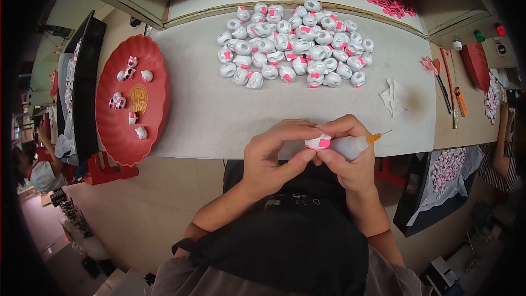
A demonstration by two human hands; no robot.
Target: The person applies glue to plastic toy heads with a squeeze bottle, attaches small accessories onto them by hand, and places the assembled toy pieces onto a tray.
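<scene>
While the red tray [112, 131] w/ a few pieces sits far left, the small white-and-pink figure [317, 142] is pinched over the table's near edge by the left hand [274, 156], fingers closed on it. It should be kept steady. The squeeze bottle [350, 146], needle tip pointing right, is clamped in the right hand [350, 159]; light pressure is advised.

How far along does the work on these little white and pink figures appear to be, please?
Done, apparently: seven figures on the red tray. In hand: the left hand and right hand hold one figure, the right also gripping a squeeze bottle. Left: the large pile on the table.
</scene>
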